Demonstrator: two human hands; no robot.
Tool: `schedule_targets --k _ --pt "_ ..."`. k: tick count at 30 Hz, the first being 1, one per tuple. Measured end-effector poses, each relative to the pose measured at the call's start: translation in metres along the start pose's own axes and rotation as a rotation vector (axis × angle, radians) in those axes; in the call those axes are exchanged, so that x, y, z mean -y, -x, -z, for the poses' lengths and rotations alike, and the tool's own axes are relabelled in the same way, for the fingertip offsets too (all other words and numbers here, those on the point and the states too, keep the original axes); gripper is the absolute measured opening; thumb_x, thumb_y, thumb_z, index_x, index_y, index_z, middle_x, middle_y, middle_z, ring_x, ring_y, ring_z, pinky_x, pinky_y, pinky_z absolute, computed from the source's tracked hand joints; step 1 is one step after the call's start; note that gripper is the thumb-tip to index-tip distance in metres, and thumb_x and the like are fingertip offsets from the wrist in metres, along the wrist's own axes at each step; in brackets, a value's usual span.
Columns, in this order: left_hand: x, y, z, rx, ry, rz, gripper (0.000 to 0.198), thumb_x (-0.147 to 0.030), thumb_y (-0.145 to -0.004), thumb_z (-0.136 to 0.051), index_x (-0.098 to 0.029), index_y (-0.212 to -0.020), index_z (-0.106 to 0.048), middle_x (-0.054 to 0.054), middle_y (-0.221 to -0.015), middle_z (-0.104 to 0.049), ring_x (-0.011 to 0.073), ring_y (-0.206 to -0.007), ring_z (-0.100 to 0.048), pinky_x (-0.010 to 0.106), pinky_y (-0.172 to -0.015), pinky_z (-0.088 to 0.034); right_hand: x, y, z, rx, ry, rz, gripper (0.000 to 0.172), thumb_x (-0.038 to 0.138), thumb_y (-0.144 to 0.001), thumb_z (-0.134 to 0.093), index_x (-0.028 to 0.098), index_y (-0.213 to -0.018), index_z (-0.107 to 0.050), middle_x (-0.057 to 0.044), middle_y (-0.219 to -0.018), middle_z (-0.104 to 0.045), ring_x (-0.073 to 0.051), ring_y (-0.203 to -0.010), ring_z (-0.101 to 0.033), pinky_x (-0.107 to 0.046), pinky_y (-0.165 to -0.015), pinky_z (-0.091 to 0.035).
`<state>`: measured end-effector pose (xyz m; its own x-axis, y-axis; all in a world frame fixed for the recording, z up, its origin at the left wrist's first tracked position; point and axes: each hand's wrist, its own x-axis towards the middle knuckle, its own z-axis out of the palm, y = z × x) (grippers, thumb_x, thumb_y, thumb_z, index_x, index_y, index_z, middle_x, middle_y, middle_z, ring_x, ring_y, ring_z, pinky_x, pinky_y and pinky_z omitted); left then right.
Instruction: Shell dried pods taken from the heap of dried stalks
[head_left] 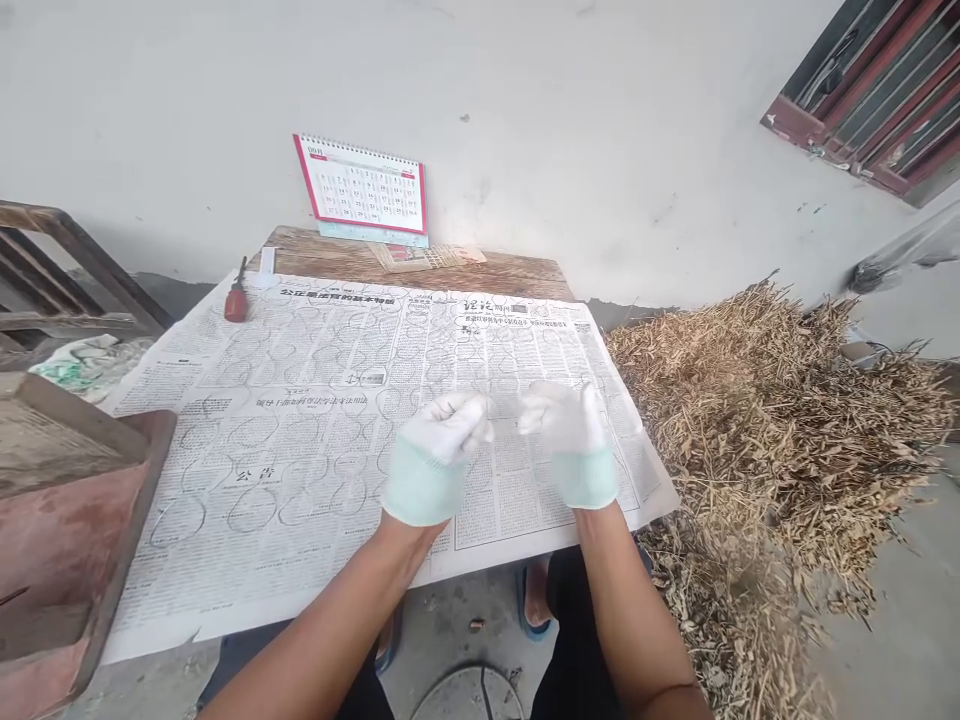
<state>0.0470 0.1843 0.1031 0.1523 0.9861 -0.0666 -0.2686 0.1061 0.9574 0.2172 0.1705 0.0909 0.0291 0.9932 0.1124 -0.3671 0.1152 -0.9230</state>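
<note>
My left hand (444, 430), in a white glove with a pale green cuff, is held over the newspaper (247, 590) with its thumb and fingers pinched together. Whatever lies between those fingertips is too small to make out. To its right, my right hand (566, 420) wears a matching glove and is blurred. Its fingers point left and the thumb stands apart; I see nothing held in it. Rows of thin round outlines, like loops (178, 521), cover much of the newspaper's left and middle; whether they are wire or drawn I cannot tell.
A red-handled screwdriver (236, 304) lies at the newspaper's upper left. Behind it, a desk calendar (364, 188) stands on the wooden table (517, 275) against the wall. Dry stalks (757, 400) are heaped on the right. A wooden chair (67, 265) and a reddish board (67, 560) are left.
</note>
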Motion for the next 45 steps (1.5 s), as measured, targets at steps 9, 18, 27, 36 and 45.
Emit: schedule_targets --k 9,18,27,36,45 --pt "0.011 -0.001 0.006 -0.068 -0.111 -0.055 0.027 -0.04 -0.09 -0.07 -0.021 -0.07 -0.069 0.0 -0.065 -0.063 0.0153 -0.065 -0.052 0.031 -0.07 -0.044 0.002 0.01 -0.033 -0.276 0.493 -0.135 0.025 0.029 -0.094 -0.061 0.019 -0.106 -0.08 0.002 -0.072 -0.074 -0.014 -0.064 -0.069 -0.029 -0.073 -0.056" --pt "0.018 -0.012 0.012 0.183 -0.326 -0.059 0.041 -0.048 -0.095 -0.061 -0.021 -0.064 -0.066 -0.001 -0.06 -0.057 0.0146 -0.061 -0.053 0.031 -0.068 -0.044 0.004 0.011 -0.02 -0.278 0.603 -0.174 0.038 0.037 -0.095 -0.059 0.02 -0.122 -0.08 0.004 -0.064 -0.066 -0.012 -0.056 -0.058 -0.025 -0.055 -0.047" --pt "0.016 -0.011 0.005 0.146 -0.326 0.043 0.034 -0.051 -0.084 -0.066 -0.021 -0.068 -0.068 -0.001 -0.055 -0.059 0.0143 -0.055 -0.049 0.031 -0.061 -0.044 0.005 0.012 -0.01 -0.153 0.93 -0.109 0.037 0.025 -0.1 -0.053 0.022 -0.124 -0.08 0.001 -0.069 -0.069 -0.016 -0.068 -0.066 -0.03 -0.069 -0.055" --pt "0.029 -0.014 0.007 0.232 -0.289 0.03 0.034 -0.04 -0.089 -0.063 -0.023 -0.061 -0.059 -0.001 -0.058 -0.06 0.0187 -0.071 -0.066 0.035 -0.081 -0.051 0.001 0.01 -0.004 -0.051 1.146 -0.07 0.038 0.02 -0.104 -0.05 0.021 -0.131 -0.076 -0.007 -0.105 -0.081 -0.021 -0.096 -0.076 -0.036 -0.091 -0.06" --pt "0.044 -0.011 0.001 0.253 -0.297 -0.053 0.032 -0.038 -0.092 -0.059 -0.023 -0.064 -0.057 -0.001 -0.061 -0.06 0.0193 -0.074 -0.067 0.037 -0.082 -0.052 -0.003 0.007 -0.001 -0.084 1.459 0.117 0.043 0.012 -0.105 -0.043 0.018 -0.134 -0.074 -0.01 -0.101 -0.08 -0.021 -0.088 -0.075 -0.032 -0.081 -0.06"
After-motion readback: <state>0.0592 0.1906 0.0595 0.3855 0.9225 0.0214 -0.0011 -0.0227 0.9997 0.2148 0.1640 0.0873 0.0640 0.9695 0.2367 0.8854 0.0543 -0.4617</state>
